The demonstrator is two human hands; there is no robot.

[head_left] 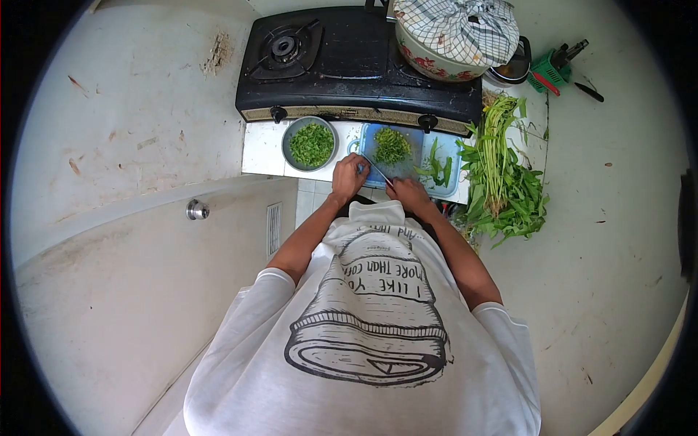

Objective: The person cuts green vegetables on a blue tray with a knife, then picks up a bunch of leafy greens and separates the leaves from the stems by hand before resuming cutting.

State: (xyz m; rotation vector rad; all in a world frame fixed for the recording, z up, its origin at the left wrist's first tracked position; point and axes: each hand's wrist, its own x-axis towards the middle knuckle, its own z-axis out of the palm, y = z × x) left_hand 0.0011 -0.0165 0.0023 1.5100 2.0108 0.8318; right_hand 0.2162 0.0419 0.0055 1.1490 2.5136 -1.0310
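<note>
My right hand (408, 195) is closed around the handle of a knife (380, 174), whose blade slants up and left over the near edge of a blue cutting board (416, 138). Close to the blade's tip, my left hand (350, 176) has its fingers curled together; whatever may be between them is hidden. Chopped greens (392, 145) form a small heap on the board above both hands. Several uncut green leaves (437, 168) lie at the board's right side. Left of the board, a grey bowl (286, 153) holds finely chopped greens (312, 144).
A black two-burner stove (349, 54) stands behind the board. On its right rests a floral pot (429, 67) covered with a checked cloth (462, 29). A large bunch of leafy stems (502, 163) hangs over the counter's right edge. Beyond is a green basket (550, 70) with utensils.
</note>
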